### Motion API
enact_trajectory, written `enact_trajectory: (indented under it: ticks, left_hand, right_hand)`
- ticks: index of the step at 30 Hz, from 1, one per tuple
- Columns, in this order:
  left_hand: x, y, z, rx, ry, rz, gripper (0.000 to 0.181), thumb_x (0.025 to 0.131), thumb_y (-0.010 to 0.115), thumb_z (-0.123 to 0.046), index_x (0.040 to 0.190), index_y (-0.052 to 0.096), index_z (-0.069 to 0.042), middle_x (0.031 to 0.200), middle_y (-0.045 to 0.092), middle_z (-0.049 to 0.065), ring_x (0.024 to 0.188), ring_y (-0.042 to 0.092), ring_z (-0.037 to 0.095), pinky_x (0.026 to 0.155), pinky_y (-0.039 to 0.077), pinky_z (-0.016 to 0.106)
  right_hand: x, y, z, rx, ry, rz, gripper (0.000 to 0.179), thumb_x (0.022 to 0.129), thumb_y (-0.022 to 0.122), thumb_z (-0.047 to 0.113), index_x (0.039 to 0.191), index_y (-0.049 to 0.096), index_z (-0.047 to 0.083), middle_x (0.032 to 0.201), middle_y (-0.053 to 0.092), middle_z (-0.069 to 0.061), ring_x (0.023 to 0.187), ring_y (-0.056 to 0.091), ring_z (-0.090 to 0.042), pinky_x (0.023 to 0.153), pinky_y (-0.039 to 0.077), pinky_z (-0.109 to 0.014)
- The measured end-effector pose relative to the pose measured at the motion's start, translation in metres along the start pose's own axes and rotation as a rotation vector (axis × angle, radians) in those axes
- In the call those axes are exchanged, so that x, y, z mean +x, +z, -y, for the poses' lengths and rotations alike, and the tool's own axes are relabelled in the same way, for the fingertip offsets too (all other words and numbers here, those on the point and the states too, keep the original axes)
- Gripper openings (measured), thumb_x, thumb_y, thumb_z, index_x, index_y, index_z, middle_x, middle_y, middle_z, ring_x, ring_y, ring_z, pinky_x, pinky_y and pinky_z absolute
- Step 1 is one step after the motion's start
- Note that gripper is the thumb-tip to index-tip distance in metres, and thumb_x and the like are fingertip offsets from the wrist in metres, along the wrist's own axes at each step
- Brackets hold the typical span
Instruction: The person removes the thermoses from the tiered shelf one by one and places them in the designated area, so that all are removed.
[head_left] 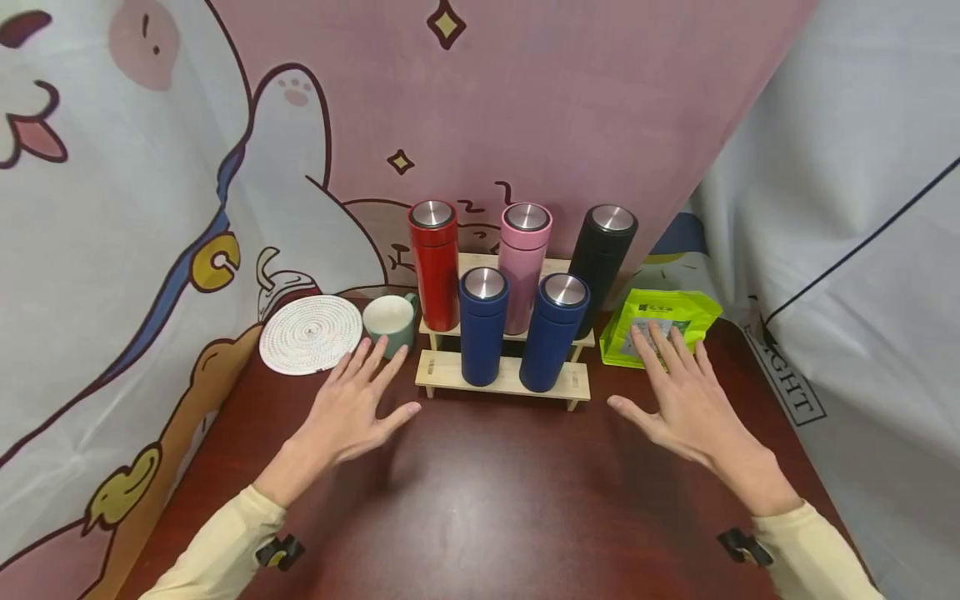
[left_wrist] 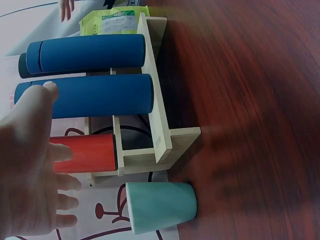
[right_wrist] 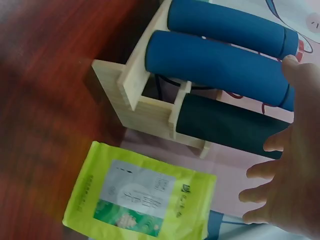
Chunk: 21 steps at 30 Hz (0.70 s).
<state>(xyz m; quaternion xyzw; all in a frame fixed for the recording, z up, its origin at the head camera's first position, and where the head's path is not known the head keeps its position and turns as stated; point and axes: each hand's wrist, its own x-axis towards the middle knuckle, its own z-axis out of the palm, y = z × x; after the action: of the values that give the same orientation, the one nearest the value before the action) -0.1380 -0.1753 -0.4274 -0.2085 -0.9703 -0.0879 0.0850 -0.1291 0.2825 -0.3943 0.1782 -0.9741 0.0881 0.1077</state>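
Observation:
With fingers spread, my left hand (head_left: pixel 347 414) hovers over the table near a green mug (left_wrist: pixel 162 207) and holds nothing. My right hand (head_left: pixel 690 408), also spread and holding nothing, is in front of a bright green bag (right_wrist: pixel 145 195). Between them stands a tiered wooden rack (head_left: pixel 442 372). Two blue thermos bottles (head_left: pixel 483 329) (head_left: pixel 553 335) stand upright on its front step. Behind them are a red thermos (head_left: pixel 437 275), a pink thermos (head_left: pixel 523 262) and a black thermos (head_left: pixel 602 254), all with silver lid tops.
A round woven white mat (head_left: pixel 311 333) lies at the left beside the mug. The dark red-brown table (head_left: pixel 480 500) reaches toward me. A printed cloth (head_left: pixel 570 100) hangs behind the rack, with more cloth along both sides.

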Motion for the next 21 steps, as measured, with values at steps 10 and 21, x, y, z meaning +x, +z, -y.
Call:
enact_trajectory:
  ticks: [10,21]
  left_hand:
    - [0.002,0.006,0.005,-0.040,-0.037,0.027,0.077,0.097,0.055,-0.058,0.158,0.038,-0.013,0.162,0.033,0.021,0.150,0.030,0.043,0.120,0.028,0.058]
    - [0.009,0.024,0.010,-0.121,-0.081,-0.054,0.069,0.099,0.057,-0.049,0.153,0.044,-0.008,0.154,0.047,0.022,0.144,0.041,0.043,0.116,0.034,0.059]
  right_hand:
    - [0.018,-0.029,-0.006,-0.020,-0.010,-0.034,0.099,0.090,0.063,0.061,0.164,0.017,0.014,0.166,0.022,-0.024,0.148,0.024,-0.053,0.120,0.014,-0.069]
    - [0.046,-0.062,-0.014,0.019,-0.022,-0.119,0.095,0.094,0.061,0.055,0.164,0.015,0.009,0.166,0.020,-0.025,0.148,0.025,-0.052,0.117,0.019,-0.071]
